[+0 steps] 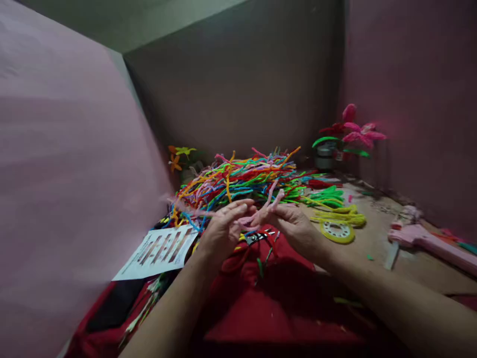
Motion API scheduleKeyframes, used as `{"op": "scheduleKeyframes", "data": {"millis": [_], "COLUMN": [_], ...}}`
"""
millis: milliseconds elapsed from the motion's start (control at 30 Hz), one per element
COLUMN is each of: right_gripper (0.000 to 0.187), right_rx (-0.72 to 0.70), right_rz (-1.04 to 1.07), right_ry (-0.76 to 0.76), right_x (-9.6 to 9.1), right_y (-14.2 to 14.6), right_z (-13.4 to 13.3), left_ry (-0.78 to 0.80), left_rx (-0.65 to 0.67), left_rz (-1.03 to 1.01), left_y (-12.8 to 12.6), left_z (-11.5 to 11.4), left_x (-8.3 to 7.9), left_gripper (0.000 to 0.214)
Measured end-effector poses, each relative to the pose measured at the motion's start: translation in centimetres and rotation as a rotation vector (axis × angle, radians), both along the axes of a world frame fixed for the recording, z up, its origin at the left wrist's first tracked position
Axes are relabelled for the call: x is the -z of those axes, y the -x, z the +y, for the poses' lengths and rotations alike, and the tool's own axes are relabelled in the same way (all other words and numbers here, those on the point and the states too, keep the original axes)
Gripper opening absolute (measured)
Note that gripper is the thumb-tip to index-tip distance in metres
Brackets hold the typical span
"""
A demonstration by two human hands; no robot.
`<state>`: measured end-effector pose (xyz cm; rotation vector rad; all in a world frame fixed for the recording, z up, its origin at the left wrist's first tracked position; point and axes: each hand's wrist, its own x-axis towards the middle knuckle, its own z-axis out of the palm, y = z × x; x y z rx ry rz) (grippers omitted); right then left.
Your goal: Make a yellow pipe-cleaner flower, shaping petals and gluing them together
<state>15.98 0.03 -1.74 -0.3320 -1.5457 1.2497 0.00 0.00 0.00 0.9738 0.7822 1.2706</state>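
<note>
a: where's the pink fuzzy stem (pixel 246 221) rn?
b: btwn the hands, up above the red cloth (pixel 268 303). left hand (pixel 225 226) & right hand (pixel 292 223) each have it pinched at the fingertips, prob bc it's thin + bendy. can't tell if it's one length or several.
a: & the ends?
b: two poke up by the right hand; a blurry pink strand (pixel 192 210) runs out past the left one.
a: why's the pliers-like tool (pixel 255 238) there?
b: just below both hands, prob for quick reach.
a: & the pile of coloured stems (pixel 238 179)?
b: heaped behind, i'd guess so any colour's easy to pull. printed sheet (pixel 156 253) lies left, face up, maybe for a glance. yellow disc (pixel 335 231) & pink tool (pixel 421 236) sit on the counter (pixel 425 281) to the right, likely parked outta the way.
</note>
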Motion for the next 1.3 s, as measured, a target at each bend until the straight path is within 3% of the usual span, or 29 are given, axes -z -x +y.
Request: {"op": "scheduleKeyframes", "data": {"millis": [100, 200, 400, 600, 733, 867, 1133, 1300], "right_gripper": [0.027, 0.026, 0.031, 0.027, 0.030, 0.035, 0.029, 0.032], "right_rx": [0.044, 0.063, 0.023, -0.081, -0.212, -0.230, -0.143, -0.071], "right_rz": [-0.027, -0.047, -0.090, -0.176, -0.226, -0.246, -0.129, -0.113], "right_ry": [0.016, 0.008, -0.024, -0.040, -0.033, -0.025, 0.126, 0.140], "right_x": [-0.3, -0.2, 0.2, 0.1, 0.2, 0.0, 0.6, 0.7], "right_y": [-0.3, -0.3, -0.1, -0.1, 0.0, 0.2, 0.3, 0.4], "right_z": [0.2, 0.4, 0.1, -0.7, -1.2, -1.5, -1.0, -0.8], "left_ry": [-0.025, -0.075, 0.096, 0.242, 0.188, 0.151, -0.009, -0.191], "left_rx": [-0.150, -0.203, -0.040, 0.093, 0.266, 0.362, 0.353, 0.257], "left_rz": [-0.191, -0.294, -0.235, -0.101, -0.042, -0.003, 0.130, 0.528], "left_y": [1.5, 2.5, 2.0, 1.0, -0.1, -0.8, -0.9, -0.9], "left_z": [0.9, 1.4, 1.4, 1.6, 1.2, 0.1, -1.2, -1.7], "left_x": [-1.1, -1.5, -0.9, 0.9, 1.8, 1.3, 0.8, 0.7], "left_gripper": [0.010, 0.010, 0.025, 0.031, 0.032, 0.035, 0.053, 0.044]}}
